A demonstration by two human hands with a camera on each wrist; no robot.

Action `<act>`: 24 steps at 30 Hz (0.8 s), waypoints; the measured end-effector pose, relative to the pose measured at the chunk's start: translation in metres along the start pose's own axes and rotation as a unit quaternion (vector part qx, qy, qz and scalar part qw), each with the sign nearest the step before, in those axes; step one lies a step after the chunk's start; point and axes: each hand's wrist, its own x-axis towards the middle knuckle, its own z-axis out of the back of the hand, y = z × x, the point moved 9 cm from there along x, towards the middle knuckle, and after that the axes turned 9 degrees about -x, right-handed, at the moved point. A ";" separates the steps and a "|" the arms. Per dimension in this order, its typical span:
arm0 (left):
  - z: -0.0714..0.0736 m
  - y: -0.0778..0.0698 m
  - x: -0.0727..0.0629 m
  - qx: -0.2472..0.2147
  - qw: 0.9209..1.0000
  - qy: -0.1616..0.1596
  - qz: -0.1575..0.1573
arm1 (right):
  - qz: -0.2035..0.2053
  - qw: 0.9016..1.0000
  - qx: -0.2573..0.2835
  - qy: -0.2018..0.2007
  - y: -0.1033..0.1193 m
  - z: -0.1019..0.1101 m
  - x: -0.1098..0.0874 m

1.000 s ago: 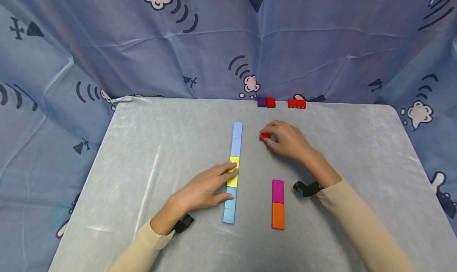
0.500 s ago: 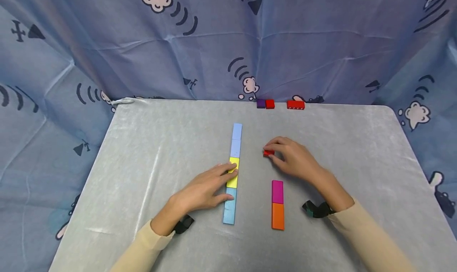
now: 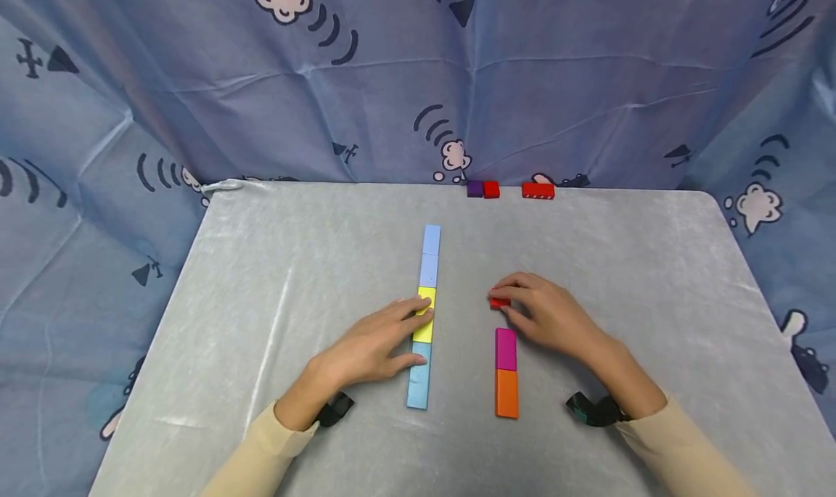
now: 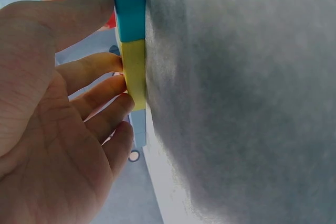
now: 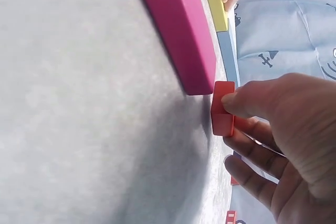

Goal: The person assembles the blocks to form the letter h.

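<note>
My right hand [image 3: 548, 317] pinches a small red block [image 3: 499, 303] between thumb and fingertips. In the right wrist view, that red block [image 5: 222, 103] is just beyond the end of a magenta block [image 5: 184, 40]. Nearer me, an orange block [image 3: 506, 394] sits end to end with the magenta one. To the left runs a straight row: two pale blue blocks [image 3: 429, 256], a yellow block [image 3: 425, 331] and a light blue block [image 3: 419, 388]. Across this row lies my left hand [image 3: 369, 343], fingers extended. Its fingertips touch the yellow block and its thumb the light blue one.
At the back edge of the grey-covered table [image 3: 313, 236] a dark purple block [image 3: 474, 189] and a red block [image 3: 491, 189] stand side by side. A longer red block [image 3: 538, 191] is to their right. Behind hangs a patterned blue curtain [image 3: 392, 40].
My right hand has brought the small red block toward me and slightly right, close to the far end of the magenta block. My left hand has stayed in place on the row.
</note>
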 end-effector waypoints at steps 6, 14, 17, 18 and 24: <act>0.000 0.000 0.000 -0.001 1.000 -0.001 -0.002 | 0.005 1.000 -0.002 0.002 0.002 -0.003 -0.009; 0.000 0.001 0.000 -0.001 1.000 -0.003 -0.004 | 0.009 1.000 0.001 0.009 0.003 -0.005 -0.017; 0.000 0.001 0.000 -0.002 1.000 -0.002 -0.003 | 0.013 1.000 0.002 0.003 0.004 -0.004 -0.019; 0.000 0.001 0.000 -0.003 1.000 -0.002 -0.002 | 0.015 1.000 0.002 0.001 0.005 -0.003 -0.020; 0.001 0.001 0.000 -0.003 1.000 -0.003 -0.002 | 0.016 1.000 -0.001 -0.005 0.007 -0.002 -0.024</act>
